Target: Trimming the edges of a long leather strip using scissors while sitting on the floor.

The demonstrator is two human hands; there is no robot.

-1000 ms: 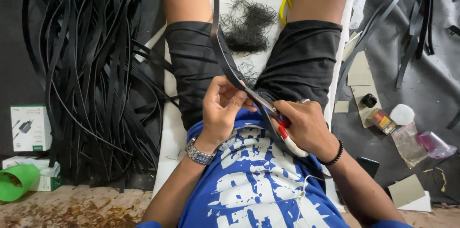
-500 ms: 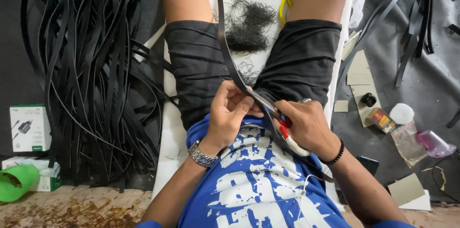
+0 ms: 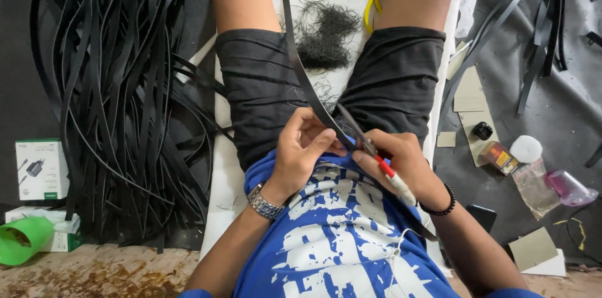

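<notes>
Left hand [image 3: 301,151]: fingers curled together, pinching one long black strap [image 3: 300,66] over the lap; the strap runs from the hands to the far edge between the knees. Right hand [image 3: 401,160]: closed around scissors [image 3: 370,147] with a red-and-white handle, blades against the strap just right of the left fingers.

Counts: one pile of black trimmings [image 3: 323,35] on the white board [image 3: 226,179]; one large heap of black strips [image 3: 119,85], left; one green cup [image 3: 25,240], near left; two white boxes [image 3: 41,169], near left.
</notes>
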